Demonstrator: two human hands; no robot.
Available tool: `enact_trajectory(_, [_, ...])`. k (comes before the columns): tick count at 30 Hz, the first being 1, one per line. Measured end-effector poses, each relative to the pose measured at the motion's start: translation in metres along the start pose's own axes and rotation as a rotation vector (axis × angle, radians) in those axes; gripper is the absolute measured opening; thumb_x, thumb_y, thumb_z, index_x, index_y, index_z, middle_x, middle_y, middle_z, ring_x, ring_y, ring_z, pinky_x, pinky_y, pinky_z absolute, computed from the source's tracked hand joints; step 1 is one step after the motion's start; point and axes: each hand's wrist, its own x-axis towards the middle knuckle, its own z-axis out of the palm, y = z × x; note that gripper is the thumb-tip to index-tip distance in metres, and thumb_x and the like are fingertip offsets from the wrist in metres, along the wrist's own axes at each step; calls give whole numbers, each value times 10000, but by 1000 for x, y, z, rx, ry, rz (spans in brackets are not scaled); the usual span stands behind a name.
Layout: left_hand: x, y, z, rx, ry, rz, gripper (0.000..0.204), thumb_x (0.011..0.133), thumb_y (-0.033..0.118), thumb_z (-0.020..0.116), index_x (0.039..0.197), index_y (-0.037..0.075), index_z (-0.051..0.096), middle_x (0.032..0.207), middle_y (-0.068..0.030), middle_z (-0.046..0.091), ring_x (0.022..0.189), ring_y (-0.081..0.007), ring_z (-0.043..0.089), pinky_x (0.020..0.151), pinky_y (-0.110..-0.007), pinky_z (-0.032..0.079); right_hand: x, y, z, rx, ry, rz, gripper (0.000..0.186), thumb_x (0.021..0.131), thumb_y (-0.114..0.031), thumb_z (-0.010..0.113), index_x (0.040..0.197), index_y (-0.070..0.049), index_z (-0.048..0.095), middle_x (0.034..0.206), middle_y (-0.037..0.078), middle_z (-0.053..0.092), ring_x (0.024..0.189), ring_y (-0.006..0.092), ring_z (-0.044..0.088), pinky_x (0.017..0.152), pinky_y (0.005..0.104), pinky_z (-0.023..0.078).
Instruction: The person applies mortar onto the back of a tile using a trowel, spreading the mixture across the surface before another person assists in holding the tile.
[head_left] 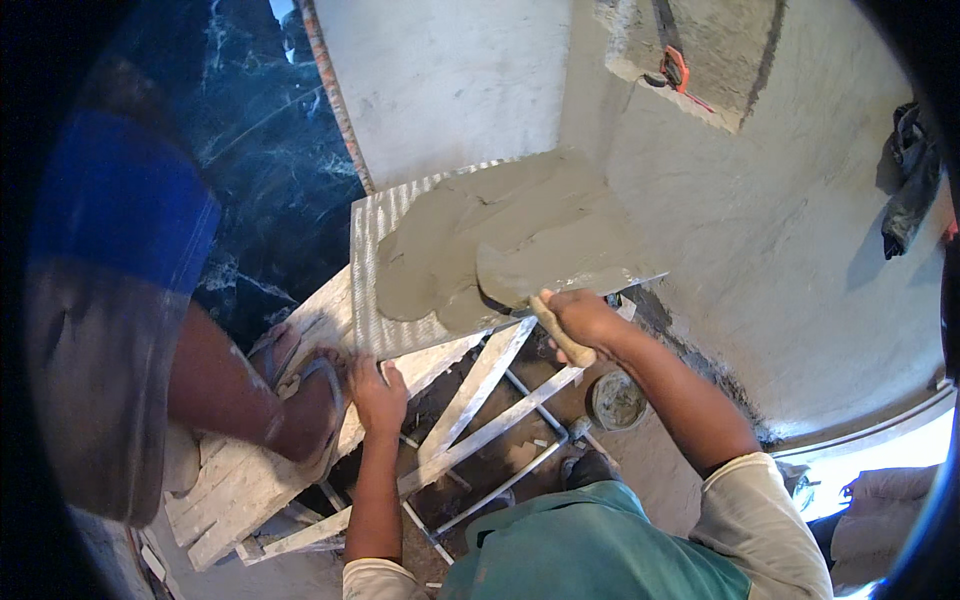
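A large tile (366, 270) with a ridged back lies tilted before me, mostly covered by a thick layer of wet grey mortar (430, 250). My right hand (580, 325) is closed round the wooden handle of a trowel (568, 343). The trowel's blade rests in the mortar near the tile's near edge, and grey mortar coats it, so its outline is partly lost. At the tile's near left corner, my left hand (378, 400) grips the edge; some of its fingertips are hidden there.
Another person's sandalled foot (315, 410) stands on the wooden plank scaffold (270, 480), left of my left hand. Below are white braces (480, 390) and a bucket (618, 400). Dark marbled tiles (260, 150) cover the far left wall. A red-handled saw (675, 70) lies in a wall recess.
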Motion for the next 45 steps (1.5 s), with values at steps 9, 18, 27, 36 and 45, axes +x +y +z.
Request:
enact_trajectory(9, [4,-26,-15,-147,-127,127,321,832,47,537,1114,-106,548,1219,-299,522,1164,-437,479,1033,-467,354,7,9,132,-214,-30,-107,501,933,-391,520,924,96,636,818,287,648,719,376,673,648,467,530])
enact_trajectory(18, [7,-33,-37,-333,-314,-150,434,839,-19,422,1264,-63,341,1115,-355,544,1055,-472,544,910,-489,439,-53,22,153,-806,-65,-373,526,961,-434,412,860,19,659,881,285,637,908,453,609,823,501,462])
enact_trajectory(27, [12,-36,-51,-260,-324,87,426,810,-72,433,1235,-67,408,1106,-328,544,1058,-453,525,917,-481,435,-77,3,129,-828,54,-461,462,955,-431,463,1060,-24,655,911,261,654,881,370,654,800,438,483])
enact_trajectory(36, [9,-48,-43,-285,-279,197,428,809,-87,437,1235,-54,448,1137,-309,549,1098,-428,523,947,-458,428,-61,57,96,-845,61,-416,462,949,-427,461,1135,-45,642,952,270,651,933,407,633,837,453,480])
enact_trajectory(45, [22,-50,-29,-495,-192,-31,221,882,-9,492,1101,-27,469,989,-255,637,921,-383,634,813,-422,500,-67,7,81,-658,203,-340,474,959,-388,494,963,59,652,770,137,649,693,211,590,693,374,485])
